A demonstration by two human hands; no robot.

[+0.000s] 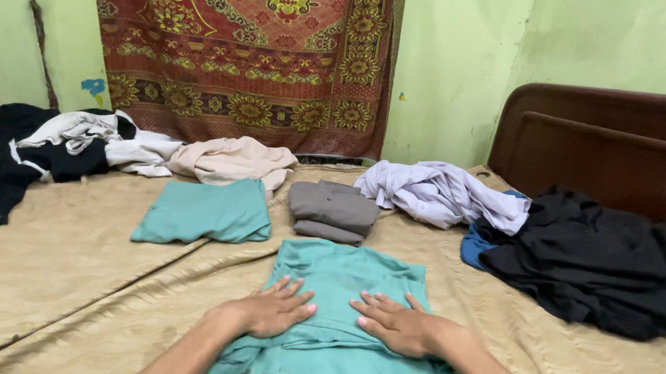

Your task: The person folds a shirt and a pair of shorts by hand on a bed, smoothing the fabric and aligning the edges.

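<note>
Left hand (273, 310): laid flat, fingers spread, on the teal garment (345, 297) to smooth it.
Right hand (401, 324): flat and spread beside it, pinching nothing.
Garment: stretched along the near edge of the bed (46, 280).

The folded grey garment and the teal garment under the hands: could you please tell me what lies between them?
In the head view, nothing lies between the folded grey garment and the teal garment: its far edge nearly meets the grey one, with at most a sliver of gold bedspread showing.

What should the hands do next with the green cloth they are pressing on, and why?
Probably fold the far end of the teal garment back toward the body. Both the left hand and the right hand lie flat on it, palms down, and it is spread out on the bed cover, while another teal piece and a grey one already lie folded beyond it.
</note>
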